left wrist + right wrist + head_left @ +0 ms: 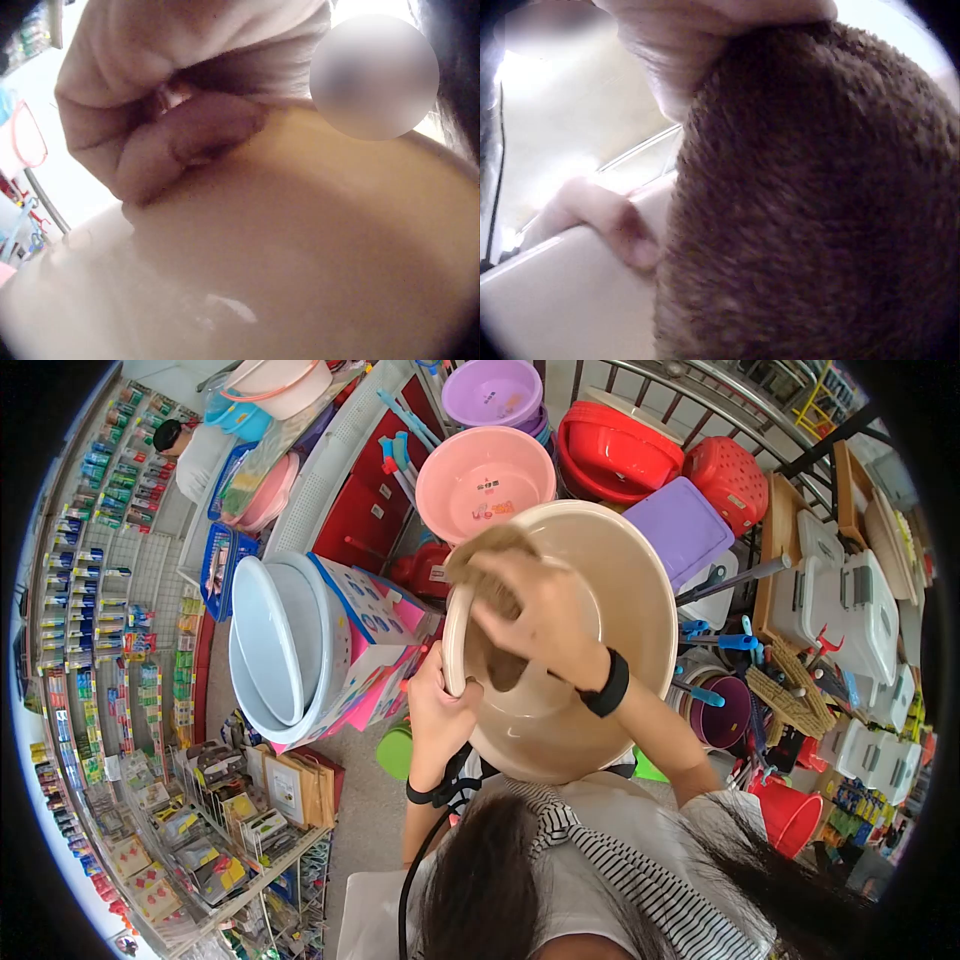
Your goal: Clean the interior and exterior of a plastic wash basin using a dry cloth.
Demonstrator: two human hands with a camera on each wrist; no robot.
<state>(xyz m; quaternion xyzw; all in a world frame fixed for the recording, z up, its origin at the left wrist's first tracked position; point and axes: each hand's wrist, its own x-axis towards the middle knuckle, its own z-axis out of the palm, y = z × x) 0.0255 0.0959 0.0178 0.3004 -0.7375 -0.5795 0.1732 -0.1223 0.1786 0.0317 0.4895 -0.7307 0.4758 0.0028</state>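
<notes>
A large beige plastic basin [625,595] is in front of the person's body, its inside facing up. The left hand [440,710] grips the basin's left rim, with the thumb over the edge; its curled fingers [157,150] show close up in the left wrist view. With curled fingers, the right hand [545,615] holds a fuzzy brown cloth [490,550] draped over that same rim, above the left hand. In the right wrist view the cloth [817,195] fills much of the picture, and the left thumb [634,244] lies on the rim beside it.
Pale blue basins [250,650] stand by boxes on the left. Beyond the beige basin are a pink basin [450,475], a purple basin [490,390] and red basins [615,455]. Brushes and mop handles [735,642] crowd the right side. Shelves of goods [110,590] line the far left.
</notes>
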